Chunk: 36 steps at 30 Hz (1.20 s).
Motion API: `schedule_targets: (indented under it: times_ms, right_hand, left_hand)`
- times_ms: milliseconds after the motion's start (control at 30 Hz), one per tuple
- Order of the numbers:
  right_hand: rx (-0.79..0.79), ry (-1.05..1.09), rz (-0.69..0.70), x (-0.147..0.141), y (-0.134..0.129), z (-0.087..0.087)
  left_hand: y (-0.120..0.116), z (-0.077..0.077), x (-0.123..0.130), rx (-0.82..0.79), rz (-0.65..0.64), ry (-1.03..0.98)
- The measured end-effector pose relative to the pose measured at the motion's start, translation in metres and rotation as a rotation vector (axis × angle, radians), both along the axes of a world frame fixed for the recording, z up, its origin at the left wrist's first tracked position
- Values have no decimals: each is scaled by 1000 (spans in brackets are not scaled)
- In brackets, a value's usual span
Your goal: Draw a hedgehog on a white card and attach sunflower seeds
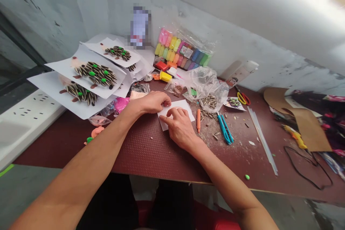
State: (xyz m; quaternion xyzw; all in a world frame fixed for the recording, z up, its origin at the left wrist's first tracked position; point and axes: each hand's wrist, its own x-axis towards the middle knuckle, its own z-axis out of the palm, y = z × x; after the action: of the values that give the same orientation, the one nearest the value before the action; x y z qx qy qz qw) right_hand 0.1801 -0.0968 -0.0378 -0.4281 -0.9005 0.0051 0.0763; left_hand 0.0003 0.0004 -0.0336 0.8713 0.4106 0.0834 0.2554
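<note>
White paper card [185, 109] was pressed down by open left hand [152, 102] and open right hand [180, 127], neither gripping | seed-covered paper sheets [94, 75] lay finished at 10 o'clock | loose sunflower seeds [208, 102] lay at 2 o'clock

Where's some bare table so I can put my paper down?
Bare brown table lies below the left hand and right hand, along the front edge. Another, lightly dusted patch sits between the blue-handled tool and long clear strip. Behind, seed-covered papers and clay packs crowd it.
</note>
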Motion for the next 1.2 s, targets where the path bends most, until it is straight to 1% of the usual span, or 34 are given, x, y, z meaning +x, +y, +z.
schedule_targets:
  times_ms: [67,167,300,400,567,767,967,1200]
  right_hand:
    - [-8,6,5,0,1,0]
    - [-19,72,-8,3,2,1]
    - [47,137,-75,10,2,3]
    - [78,105,-33,13,0,4]
    - [70,32,37,10,-4,1]
    - [50,37,38,8,-4,-1]
    - [71,5,28,7,-3,-1]
    - [29,5,30,3,-3,1]
  left_hand:
    - [-1,1,0,-3,3,1]
    - [-2,2,1,3,11,-3]
    - [-1,0,0,-2,8,-5]
    - [0,-2,0,9,5,0]
    - [1,-3,0,11,2,-12]
    - [2,-5,-1,19,-6,-25]
    - [1,-4,0,17,1,1]
    - [2,-5,0,17,-2,-15]
